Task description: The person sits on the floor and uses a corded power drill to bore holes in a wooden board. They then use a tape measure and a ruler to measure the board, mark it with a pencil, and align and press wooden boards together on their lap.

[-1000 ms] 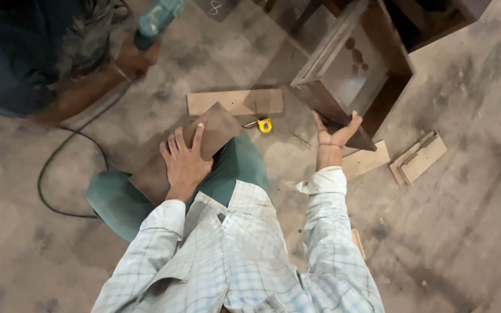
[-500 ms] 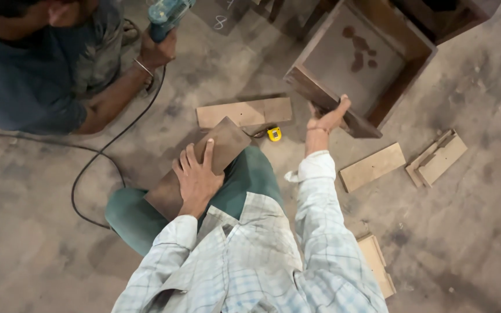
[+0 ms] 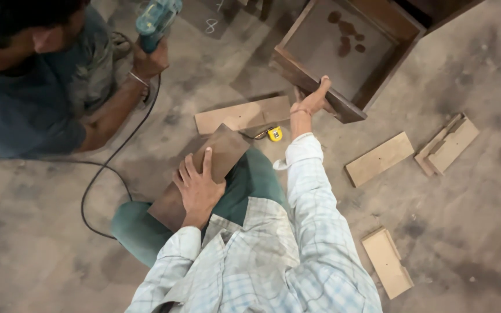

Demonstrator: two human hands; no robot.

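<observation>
Two hands, well apart. Left hand (image 3: 198, 188) lies flat, fingers spread, on a dark board (image 3: 207, 174) resting on the knee; it presses, not clamps. The board's long axis runs near-left to far-right. Right hand (image 3: 314, 99) reaches far, fingers closed on the near rim of an open wooden box (image 3: 297, 66) (box sits far-right of the board, so right arm is the nearer one). Box holds nothing loose, only dark stains on its bottom. Tape measure (image 3: 274, 134) lies between board and box. Co-worker far left holds a power tool (image 3: 156, 17).
</observation>
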